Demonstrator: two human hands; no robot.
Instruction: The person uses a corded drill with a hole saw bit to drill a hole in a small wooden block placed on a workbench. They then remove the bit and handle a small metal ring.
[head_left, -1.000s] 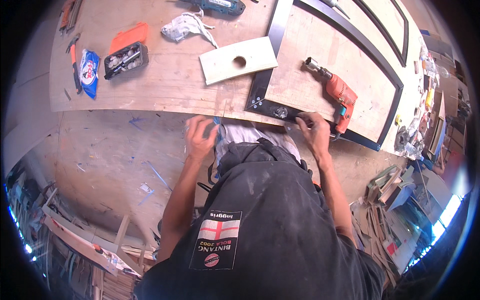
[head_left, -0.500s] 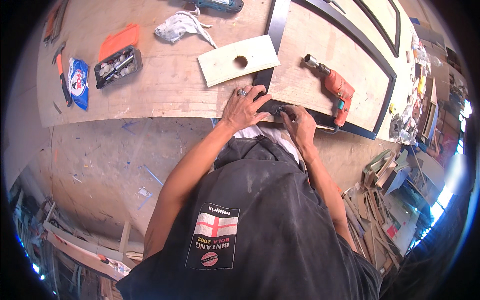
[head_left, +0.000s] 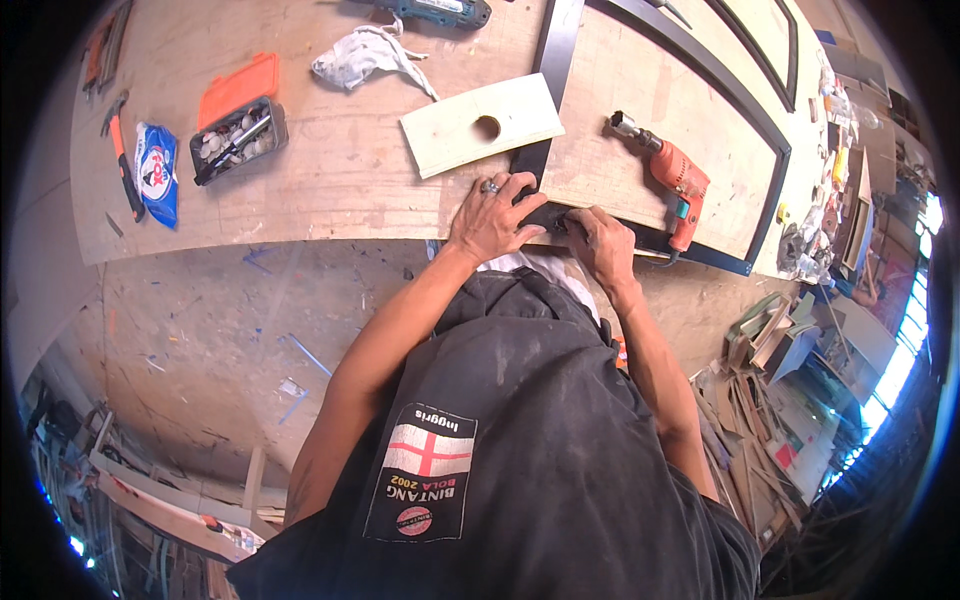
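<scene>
A black frame (head_left: 722, 256) lies on the workbench, its lower bar running along the near edge. My left hand (head_left: 488, 222) rests on the frame's near-left corner with thumb and fingers apart, a ring on one finger. On the lower bar, just right of it, my right hand (head_left: 603, 245) has its thumb and fingers pinched together at a small dark spot. Whatever those fingertips hold is too small and dark to make out. Behind my left hand, a pale wooden board (head_left: 450, 140) with a round hole lies partly across the frame's left bar.
An orange drill (head_left: 684, 190) with a hole saw lies inside the frame. Leftward are an open box (head_left: 240, 142) of small pieces, a blue packet (head_left: 157, 178), a hammer (head_left: 124, 160) and a white cloth (head_left: 362, 55). A blue power tool (head_left: 440, 10) lies at the back.
My right hand's fingers have shifted slightly at the same spot on the bar. My left hand stays on the corner. The whole view has moved a little.
</scene>
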